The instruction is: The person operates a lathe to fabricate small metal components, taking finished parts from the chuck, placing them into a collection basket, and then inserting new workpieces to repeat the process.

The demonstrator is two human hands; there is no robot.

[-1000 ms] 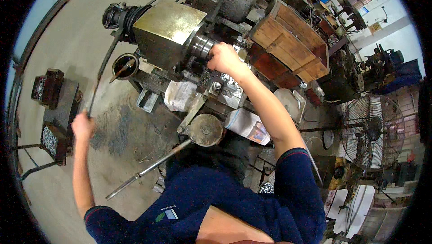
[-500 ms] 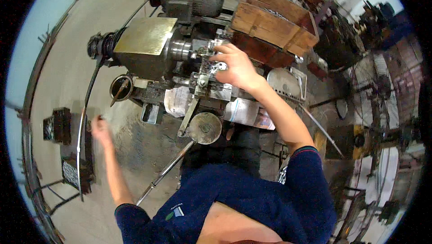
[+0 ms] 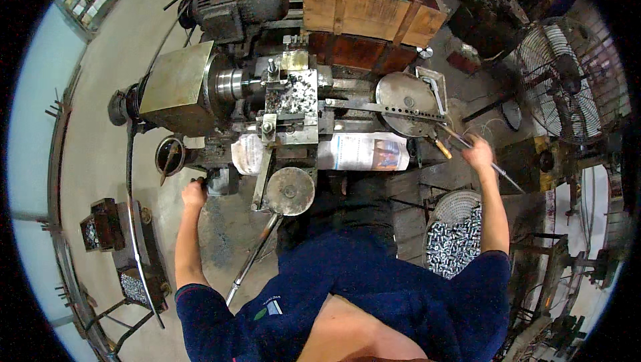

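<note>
A lathe-like machine stands before me, with a bright round chuck (image 3: 229, 84) facing a cross slide (image 3: 292, 100) strewn with metal chips. My right hand (image 3: 478, 153) is closed round a long metal lever rod (image 3: 509, 178) to the right of the machine. That rod runs up toward a round plate (image 3: 408, 98) with a drilled bar across it. At the machine's front left, my left hand (image 3: 194, 192) has its fingers curled in next to a small metal box (image 3: 220, 182). Something dark shows at those fingertips, too small to name.
A wooden crate (image 3: 360, 15) of metal parts stands behind the machine. By my right side sits a round basket (image 3: 461, 203) of small shiny metal pieces. A second round plate (image 3: 290, 191) with a lever (image 3: 252, 260) juts toward me. A fan (image 3: 557, 78) stands far right.
My right hand has left the cross slide and moved right onto the lever rod. The left hand has come in beside the small metal box. The whole view has shifted.
</note>
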